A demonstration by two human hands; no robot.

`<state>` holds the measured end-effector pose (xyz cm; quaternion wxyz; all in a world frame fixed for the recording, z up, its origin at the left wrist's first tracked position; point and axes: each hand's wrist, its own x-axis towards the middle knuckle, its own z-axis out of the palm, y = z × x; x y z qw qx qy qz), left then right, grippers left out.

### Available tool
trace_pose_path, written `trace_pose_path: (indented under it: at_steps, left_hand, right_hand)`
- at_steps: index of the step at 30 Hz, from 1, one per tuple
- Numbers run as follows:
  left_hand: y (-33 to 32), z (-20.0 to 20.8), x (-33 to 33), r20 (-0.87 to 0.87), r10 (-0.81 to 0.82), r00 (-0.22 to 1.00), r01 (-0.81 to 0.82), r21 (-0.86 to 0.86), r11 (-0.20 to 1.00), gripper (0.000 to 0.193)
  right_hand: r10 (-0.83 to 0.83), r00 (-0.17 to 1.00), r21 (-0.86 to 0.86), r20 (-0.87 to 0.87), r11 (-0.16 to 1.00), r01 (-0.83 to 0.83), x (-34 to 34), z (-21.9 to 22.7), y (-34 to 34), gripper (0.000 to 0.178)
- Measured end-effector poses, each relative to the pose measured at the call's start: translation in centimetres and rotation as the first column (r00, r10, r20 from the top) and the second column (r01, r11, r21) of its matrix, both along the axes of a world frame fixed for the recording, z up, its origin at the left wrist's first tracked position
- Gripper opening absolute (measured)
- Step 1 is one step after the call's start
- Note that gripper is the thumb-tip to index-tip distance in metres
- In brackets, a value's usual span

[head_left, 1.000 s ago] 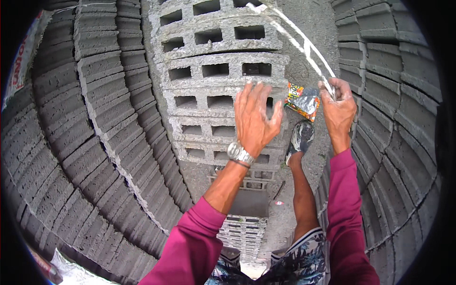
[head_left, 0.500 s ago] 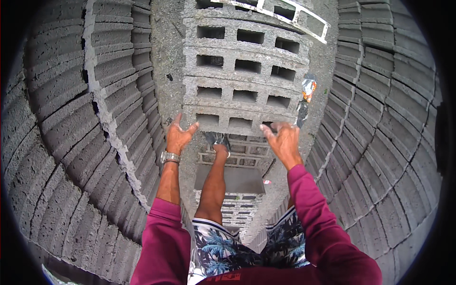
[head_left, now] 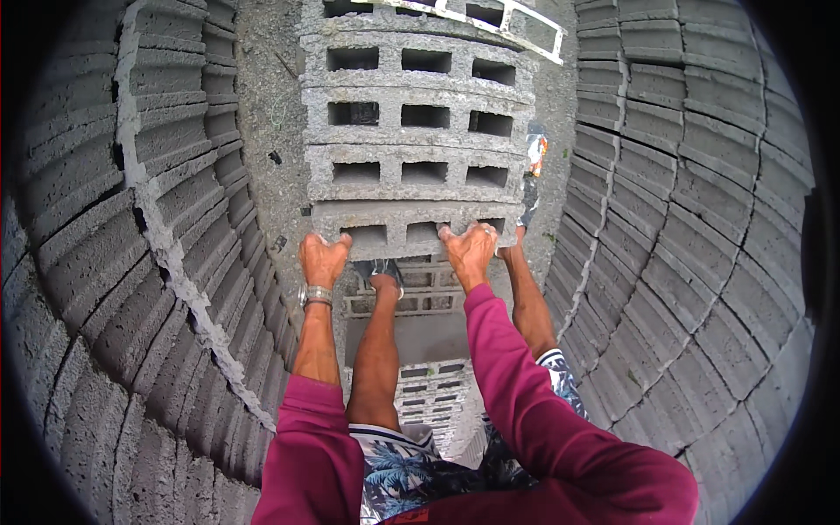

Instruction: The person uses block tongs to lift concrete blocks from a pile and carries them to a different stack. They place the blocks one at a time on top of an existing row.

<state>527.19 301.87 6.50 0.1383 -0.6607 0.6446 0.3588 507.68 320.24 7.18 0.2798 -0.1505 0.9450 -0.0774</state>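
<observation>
A grey hollow concrete block (head_left: 398,238) with three rectangular holes is the nearest of a row of similar blocks, and a strip of its upper face shows where it parts from the one behind. My left hand (head_left: 323,260) grips its left end, the thumb at the left hole. Toward the right end, my right hand (head_left: 471,252) is closed over the near side, fingers at the right hole and thumb by the middle one. The undersides of both grips are hidden.
More hollow blocks (head_left: 420,160) continue ahead, with a white ladder-like frame (head_left: 516,37) across the far ones. Tall block stacks wall me in on the left (head_left: 166,149) and right (head_left: 691,245). An orange-and-silver wrapper (head_left: 536,154) lies right of the row. My feet straddle lower blocks.
Both hands, earlier apart from the block with fingers spread, have closed on it. The nearest block has come slightly toward me, away from the row.
</observation>
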Motion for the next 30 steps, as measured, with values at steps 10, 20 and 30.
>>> trace_pose_path:
  at_steps: [10, 20, 30]
  left_hand:
    - [6.6, 25.5, 2.4, 0.126, 0.033, 0.991, -0.014, -0.153, 0.988, 0.049]
    - [13.2, 52.6, -4.0, -0.452, 0.251, 0.856, -0.383, -0.226, 0.896, 0.034]
    - [16.0, 67.5, -25.1, -0.782, -0.195, 0.592, 0.221, -0.075, 0.972, 0.054]
  right_hand:
    - [0.218, 0.962, -0.067, 0.163, 0.976, -0.209, -0.9, 20.3, 3.2, 0.048]
    - [0.512, 0.851, -0.253, -0.116, 0.814, -0.523, -12.1, 53.8, 2.2, 0.053]
    - [0.332, 0.76, -0.072, -0.559, 0.893, -0.444, -31.2, 77.8, 13.1, 0.047]
